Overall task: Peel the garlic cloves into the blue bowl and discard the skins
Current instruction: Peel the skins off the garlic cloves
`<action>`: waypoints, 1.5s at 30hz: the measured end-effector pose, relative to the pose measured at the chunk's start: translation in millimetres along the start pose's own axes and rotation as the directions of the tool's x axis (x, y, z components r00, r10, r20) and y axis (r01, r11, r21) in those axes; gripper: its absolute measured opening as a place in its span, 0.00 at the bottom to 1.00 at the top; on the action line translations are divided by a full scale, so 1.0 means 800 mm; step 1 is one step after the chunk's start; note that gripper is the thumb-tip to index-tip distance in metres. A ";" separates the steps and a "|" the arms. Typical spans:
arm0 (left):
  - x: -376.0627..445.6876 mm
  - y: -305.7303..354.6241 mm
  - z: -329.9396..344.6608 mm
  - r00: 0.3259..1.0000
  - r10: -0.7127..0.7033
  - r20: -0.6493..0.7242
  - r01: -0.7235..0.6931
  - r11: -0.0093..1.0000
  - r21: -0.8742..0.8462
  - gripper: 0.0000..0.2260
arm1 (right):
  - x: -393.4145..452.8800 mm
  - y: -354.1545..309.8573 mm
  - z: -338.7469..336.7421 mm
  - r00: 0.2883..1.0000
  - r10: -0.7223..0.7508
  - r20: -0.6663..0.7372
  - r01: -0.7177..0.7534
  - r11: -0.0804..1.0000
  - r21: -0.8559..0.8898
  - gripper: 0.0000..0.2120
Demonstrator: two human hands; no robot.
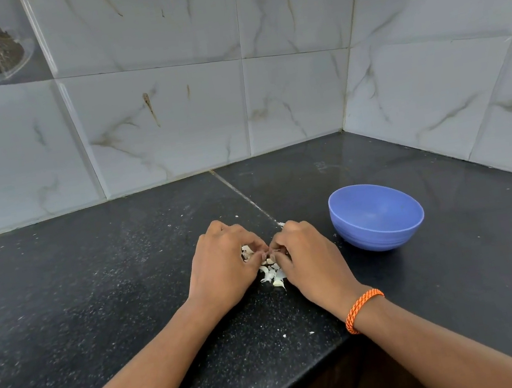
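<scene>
Now both hands (270,258) pinch one garlic clove (270,253) above skins (274,274), beside blue bowl (376,216)

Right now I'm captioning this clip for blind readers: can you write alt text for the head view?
Two bare hands, left hand and right hand, pinch a garlic clove together over a small pile of skins on a black countertop. A blue bowl sits to their right, near tiled walls.
</scene>
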State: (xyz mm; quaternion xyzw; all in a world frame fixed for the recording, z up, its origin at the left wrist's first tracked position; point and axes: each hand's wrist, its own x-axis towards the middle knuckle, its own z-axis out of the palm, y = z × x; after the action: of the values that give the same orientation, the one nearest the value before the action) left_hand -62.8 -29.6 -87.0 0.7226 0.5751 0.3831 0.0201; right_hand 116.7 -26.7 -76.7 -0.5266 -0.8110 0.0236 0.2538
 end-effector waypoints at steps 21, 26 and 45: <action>0.002 -0.004 -0.001 0.999 0.013 -0.036 -0.015 0.999 -0.046 0.05 | 0.004 0.004 -0.003 0.996 0.050 -0.072 -0.025 0.948 0.317 0.02; 0.003 -0.007 -0.002 1.000 0.004 -0.031 -0.007 0.993 -0.114 0.03 | 0.006 0.008 -0.011 0.990 0.097 -0.104 -0.013 0.791 0.611 0.04; 0.001 0.001 -0.007 0.995 0.079 -0.057 -0.083 0.994 -0.070 0.03 | 0.004 0.016 -0.006 0.992 0.038 -0.121 0.040 0.813 0.581 0.04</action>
State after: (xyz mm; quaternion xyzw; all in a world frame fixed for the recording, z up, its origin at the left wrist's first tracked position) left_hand -65.4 -31.5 -82.2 0.7334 0.5315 0.4236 0.0153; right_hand 128.9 -19.6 -75.4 -0.4238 -0.7474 0.2368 0.4535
